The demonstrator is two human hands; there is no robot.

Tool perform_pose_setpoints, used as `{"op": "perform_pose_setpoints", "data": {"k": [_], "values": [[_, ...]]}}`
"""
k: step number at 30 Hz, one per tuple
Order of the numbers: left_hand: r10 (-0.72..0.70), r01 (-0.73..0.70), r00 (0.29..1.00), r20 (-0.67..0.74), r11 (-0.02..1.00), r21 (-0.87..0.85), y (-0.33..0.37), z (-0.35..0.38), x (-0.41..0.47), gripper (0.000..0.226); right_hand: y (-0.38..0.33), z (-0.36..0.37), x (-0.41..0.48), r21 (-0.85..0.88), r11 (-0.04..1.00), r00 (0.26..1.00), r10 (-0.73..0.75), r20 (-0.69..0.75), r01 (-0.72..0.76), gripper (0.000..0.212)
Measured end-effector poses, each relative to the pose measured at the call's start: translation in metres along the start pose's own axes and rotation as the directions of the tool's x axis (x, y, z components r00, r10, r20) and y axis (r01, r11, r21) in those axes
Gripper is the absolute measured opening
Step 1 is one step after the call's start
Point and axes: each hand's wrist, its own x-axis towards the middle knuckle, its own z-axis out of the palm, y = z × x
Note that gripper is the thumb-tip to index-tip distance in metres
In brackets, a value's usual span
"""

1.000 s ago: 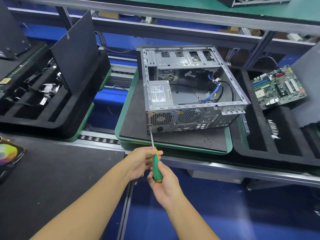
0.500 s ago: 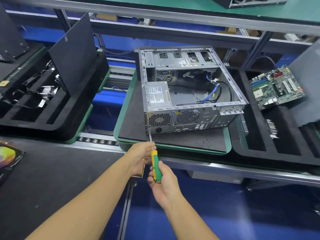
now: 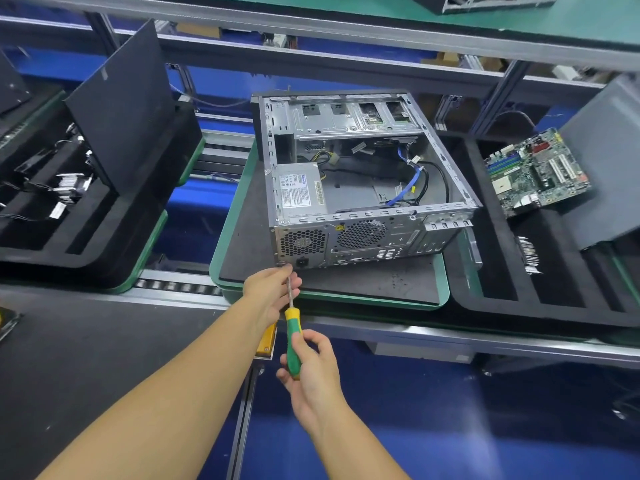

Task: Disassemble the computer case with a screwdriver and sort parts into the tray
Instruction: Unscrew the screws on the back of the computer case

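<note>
Gripping screwdriver [image 3: 293, 329], right hand [image 3: 315, 375], left hand [image 3: 270, 289] pinching shaft at case [image 3: 363, 233] corner

bare mat [image 3: 363, 282] before computer case [image 3: 363, 237], foam tray [image 3: 519, 315] wall close right, rail [image 3: 346, 32] overhead

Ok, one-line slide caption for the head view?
The right hand grips the green-and-yellow screwdriver, left hand pinches its shaft at a rear corner of the open computer case.

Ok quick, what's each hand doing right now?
Left hand: pinching the screwdriver shaft at the computer case.
Right hand: gripping the screwdriver's green handle.
</note>
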Motion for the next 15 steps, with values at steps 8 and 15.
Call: {"op": "perform_pose_setpoints", "data": {"k": [8, 15], "values": [[0.04, -0.036, 0.995, 0.091, 0.998, -0.05, -0.016, 0.004, -0.015, 0.011, -0.026, -0.04, -0.007, -0.085, 0.99, 0.993, -0.104, 0.052, 0.108, 0.013], [0.04, -0.131, 0.91, 0.412, 0.972, 0.194, -0.046, 0.072, -0.061, 0.01, -0.105, -0.096, -0.023, -0.045, 0.927, 0.926, -0.368, 0.091, 0.373, 0.014]]}}
